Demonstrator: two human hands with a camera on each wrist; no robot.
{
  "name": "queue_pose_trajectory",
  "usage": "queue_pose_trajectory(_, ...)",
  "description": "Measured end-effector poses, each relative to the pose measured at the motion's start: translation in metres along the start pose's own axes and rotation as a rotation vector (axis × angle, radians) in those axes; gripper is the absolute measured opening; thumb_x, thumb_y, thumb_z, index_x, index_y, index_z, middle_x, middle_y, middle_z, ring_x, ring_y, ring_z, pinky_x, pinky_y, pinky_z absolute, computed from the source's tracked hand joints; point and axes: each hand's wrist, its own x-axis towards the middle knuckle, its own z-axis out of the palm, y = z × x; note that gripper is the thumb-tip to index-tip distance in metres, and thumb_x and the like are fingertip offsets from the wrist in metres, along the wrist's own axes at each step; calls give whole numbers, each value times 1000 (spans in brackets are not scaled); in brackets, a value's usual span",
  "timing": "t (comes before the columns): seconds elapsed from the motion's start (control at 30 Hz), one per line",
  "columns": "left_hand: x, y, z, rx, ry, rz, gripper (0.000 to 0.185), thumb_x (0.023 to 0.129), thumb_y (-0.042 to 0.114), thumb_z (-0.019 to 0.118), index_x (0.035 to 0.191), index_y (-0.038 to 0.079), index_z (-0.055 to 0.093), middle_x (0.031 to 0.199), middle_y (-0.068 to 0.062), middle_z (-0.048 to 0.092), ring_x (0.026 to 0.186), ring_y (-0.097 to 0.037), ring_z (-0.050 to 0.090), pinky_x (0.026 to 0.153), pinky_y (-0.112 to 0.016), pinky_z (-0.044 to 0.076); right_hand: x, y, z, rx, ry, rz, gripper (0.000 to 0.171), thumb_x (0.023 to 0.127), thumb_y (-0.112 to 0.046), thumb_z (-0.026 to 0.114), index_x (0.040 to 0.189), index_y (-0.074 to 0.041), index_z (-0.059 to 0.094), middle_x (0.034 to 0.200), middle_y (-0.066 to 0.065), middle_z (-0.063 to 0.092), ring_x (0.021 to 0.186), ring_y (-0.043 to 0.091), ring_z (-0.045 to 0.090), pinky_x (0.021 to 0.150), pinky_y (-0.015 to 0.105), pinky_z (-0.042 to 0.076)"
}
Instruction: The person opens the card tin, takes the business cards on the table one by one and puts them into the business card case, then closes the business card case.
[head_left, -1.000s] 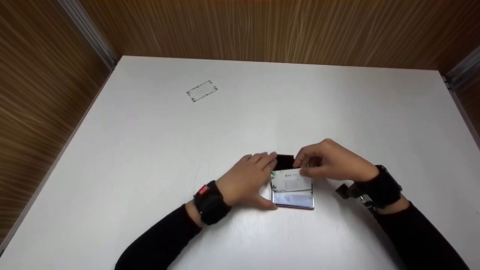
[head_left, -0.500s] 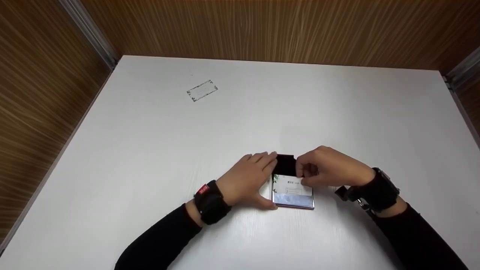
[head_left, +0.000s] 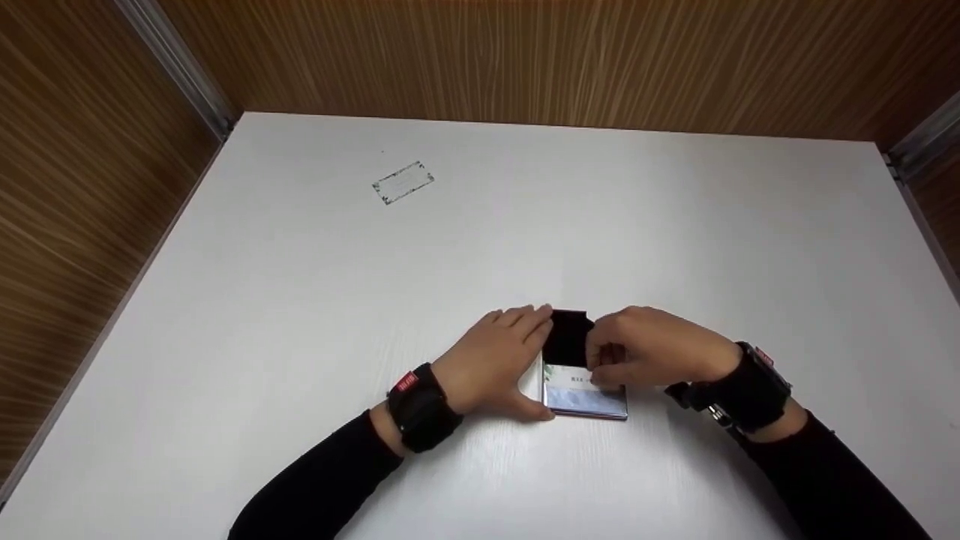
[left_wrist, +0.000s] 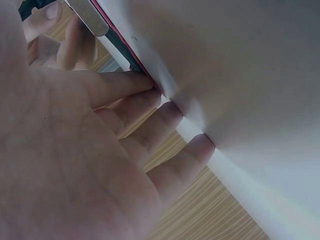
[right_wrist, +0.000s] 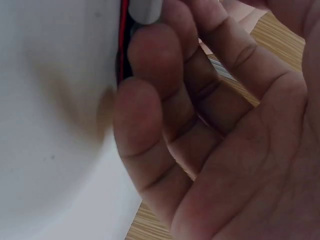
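Note:
A business card case (head_left: 585, 403) lies flat on the white table, its silvery-blue pocket nearest the person and its black inside bare at the far end. Most of a white business card (head_left: 564, 376) with green leaf print sits behind the pocket's edge. My right hand (head_left: 652, 349) pinches this card's upper edge between thumb and curled fingers. My left hand (head_left: 495, 360) rests along the case's left side, fingers extended and thumb at the lower left corner. Both wrist views show the case's thin red edge, with left fingertips (left_wrist: 155, 92) and right fingertips (right_wrist: 137, 105) against it or the table.
Another leaf-bordered business card (head_left: 403, 182) lies toward the table's far left. Wood-grain panels (head_left: 525, 60) wall the white table (head_left: 300, 262) at the back and both sides.
My right hand has moved toward the person, sliding the business card down behind the silvery pocket. More of the black inside shows above it. The left hand has stayed in place.

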Motion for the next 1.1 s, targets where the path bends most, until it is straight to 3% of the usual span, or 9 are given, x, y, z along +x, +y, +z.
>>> queue_pose_trajectory(0.1,0,0,0,-4,5,-2,114,75,78,63,157,5,29,166,-7,21,151,-24,24,120,-42,28,-3,-2,-2,-83,62,14,13,82,-28,80,91,-26,71,89,-14,62,80,5,60,72,26,52)
queue_pose_trajectory(0.23,-1,-3,1,-38,33,-8,114,75,76,65,155,3,32,164,-9,25,149,-24,28,119,-39,29,-8,-5,-5,-179,106,41,49,77,-45,83,118,-21,70,121,-6,63,111,15,59,92,38,51)
queue_pose_trajectory(0.3,-1,-7,1,-59,45,-17,113,75,74,67,155,2,33,164,-10,26,148,-24,30,119,-39,29,-10,-5,-5,-214,86,54,67,74,-52,83,129,-18,67,139,1,58,129,25,52,103,48,46)
queue_pose_trajectory(0.4,0,-17,1,-90,53,-39,111,75,70,69,155,2,33,164,-9,26,147,-23,31,119,-40,29,-9,-5,-1,-254,67,63,79,73,-57,81,137,-16,62,153,8,47,142,38,39,108,59,39)
queue_pose_trajectory(0.57,3,-30,0,-120,46,-47,107,76,67,71,156,6,33,165,-4,25,147,-21,31,119,-40,30,-4,-1,7,-330,128,38,72,78,-55,79,137,-18,63,154,8,46,145,40,35,106,62,39)
queue_pose_trajectory(0.83,10,-32,-4,-144,58,-3,104,79,66,71,155,5,34,164,-5,28,146,-22,33,118,-39,30,-9,-5,10,-294,163,8,58,75,-46,85,123,-18,72,146,15,53,132,34,53,104,51,47)
queue_pose_trajectory(0.93,10,-39,-11,-210,42,7,100,82,68,67,155,9,35,165,-5,25,149,-23,29,120,-40,27,-11,-6,10,-292,171,27,58,73,-46,86,122,-18,72,146,14,53,132,32,53,104,50,47)
queue_pose_trajectory(1.03,6,-61,-22,-285,49,-53,94,85,69,62,156,13,35,166,-5,21,151,-26,23,122,-46,22,-13,-7,11,-290,165,54,65,74,-48,85,129,-17,68,148,11,52,133,30,52,104,49,47)
queue_pose_trajectory(1.1,2,-81,-28,-297,74,-148,90,88,67,59,156,14,35,166,-6,19,152,-29,19,122,-49,18,-14,-10,12,-283,153,80,72,75,-49,84,136,-17,63,149,9,51,134,30,51,105,50,46)
